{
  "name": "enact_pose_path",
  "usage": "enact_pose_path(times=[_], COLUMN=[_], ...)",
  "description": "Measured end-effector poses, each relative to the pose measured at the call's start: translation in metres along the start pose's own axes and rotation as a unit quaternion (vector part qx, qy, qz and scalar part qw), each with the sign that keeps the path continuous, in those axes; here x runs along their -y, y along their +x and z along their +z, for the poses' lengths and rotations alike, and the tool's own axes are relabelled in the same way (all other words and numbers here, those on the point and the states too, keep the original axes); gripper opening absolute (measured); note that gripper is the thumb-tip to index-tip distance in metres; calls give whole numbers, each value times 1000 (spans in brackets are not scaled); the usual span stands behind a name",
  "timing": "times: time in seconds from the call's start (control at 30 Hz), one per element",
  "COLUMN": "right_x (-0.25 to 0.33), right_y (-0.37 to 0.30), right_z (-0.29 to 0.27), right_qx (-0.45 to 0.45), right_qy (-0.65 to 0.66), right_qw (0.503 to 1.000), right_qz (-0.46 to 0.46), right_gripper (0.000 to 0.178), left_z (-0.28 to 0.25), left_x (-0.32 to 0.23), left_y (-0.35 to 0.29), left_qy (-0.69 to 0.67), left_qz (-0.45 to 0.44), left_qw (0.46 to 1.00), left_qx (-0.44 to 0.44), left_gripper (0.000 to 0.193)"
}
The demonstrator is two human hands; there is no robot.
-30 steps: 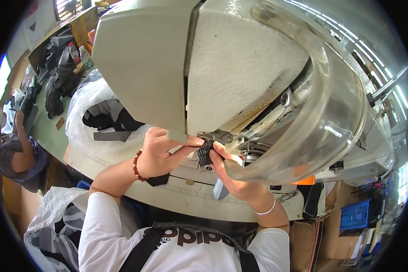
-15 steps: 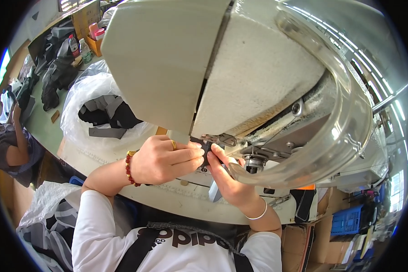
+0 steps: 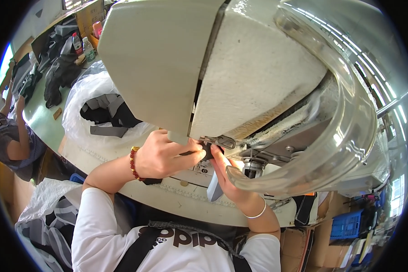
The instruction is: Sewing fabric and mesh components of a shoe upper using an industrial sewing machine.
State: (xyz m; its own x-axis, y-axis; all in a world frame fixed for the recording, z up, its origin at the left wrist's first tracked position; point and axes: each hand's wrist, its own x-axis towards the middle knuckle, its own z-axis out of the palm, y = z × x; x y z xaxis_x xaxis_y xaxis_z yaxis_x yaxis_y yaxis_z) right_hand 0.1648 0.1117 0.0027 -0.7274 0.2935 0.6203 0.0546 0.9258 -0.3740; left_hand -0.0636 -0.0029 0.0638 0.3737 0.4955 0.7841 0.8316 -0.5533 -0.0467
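Note:
Under the head of a white sewing machine (image 3: 154, 59), a small black fabric piece (image 3: 207, 151) sits by the presser foot. My left hand (image 3: 161, 156), wearing a ring and a beaded bracelet, is closed in a pinch on its left edge. From the right, the fingers of my right hand (image 3: 229, 179) press together against the same piece; the machine's clear curved guard partly covers this hand. Below it hangs a grey-blue pointed piece (image 3: 214, 191), its upper end hidden. A dark end of material (image 3: 153, 181) shows under my left wrist. The needle's contact with the fabric is hidden.
Left of the machine, a clear plastic bag (image 3: 77, 102) holds black and grey fabric pieces. Another bag of cut pieces (image 3: 54, 222) stands lower left. A co-worker (image 3: 16, 145) sits at the far-left green table (image 3: 41, 115). A blue basket (image 3: 346, 225) lies at right.
My left hand has shifted slightly, and dark material now shows below its wrist. More of the grey-blue piece is visible under my right hand. The view has moved a little.

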Motion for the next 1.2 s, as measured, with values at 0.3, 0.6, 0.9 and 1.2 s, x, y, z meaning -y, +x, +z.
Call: enact_pose_path(times=[0.3, 0.6, 0.9, 1.2], right_x=[-29, -30, -27, 12], right_y=[-18, -10, -12, 13], right_z=[17, 8, 19, 7], right_qx=[20, -39, -78, -110], right_qy=[20, -50, -32, -105], right_qw=[999, 993, 987, 984], right_qz=[-21, -95, -140, -93], right_gripper=[50, 34, 39, 35], left_z=[10, 16, 2, 24], left_x=[1, 8, 1, 8], left_y=[-11, -17, -9, -21], left_qy=[-20, -54, 2, -54], left_qz=[-40, -6, 20, 15], left_qw=[999, 999, 1000, 998], left_qx=[24, -5, 15, -42], left_gripper=[27, 24, 25, 26])
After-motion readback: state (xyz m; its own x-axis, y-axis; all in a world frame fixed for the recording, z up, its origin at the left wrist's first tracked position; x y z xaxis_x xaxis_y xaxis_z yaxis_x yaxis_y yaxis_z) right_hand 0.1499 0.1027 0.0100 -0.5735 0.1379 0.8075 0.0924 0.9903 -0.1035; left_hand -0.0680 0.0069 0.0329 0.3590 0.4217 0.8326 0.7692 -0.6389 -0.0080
